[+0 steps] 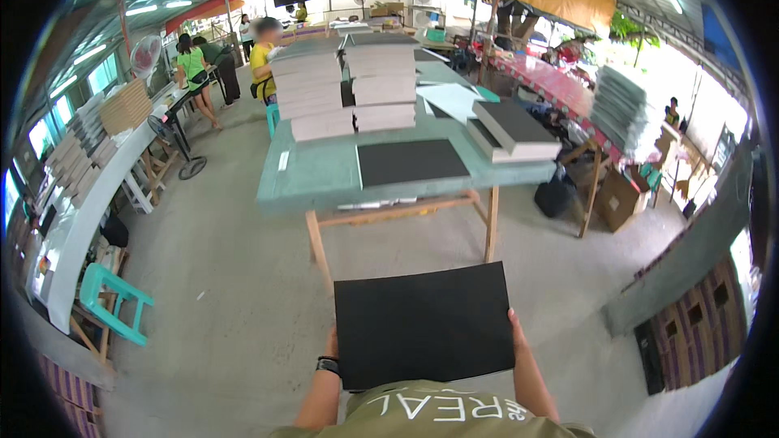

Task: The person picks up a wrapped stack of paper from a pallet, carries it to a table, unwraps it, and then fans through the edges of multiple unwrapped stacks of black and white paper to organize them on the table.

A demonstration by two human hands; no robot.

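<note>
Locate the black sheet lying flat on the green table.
In the head view, the black sheet lies at the green table's near edge, in front of the tall grey stacks and left of the short stack.

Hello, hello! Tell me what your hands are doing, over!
Left hand and right hand both grip black sheet by its sides. Green table ahead, another black sheet on it. Bare floor between.
</note>
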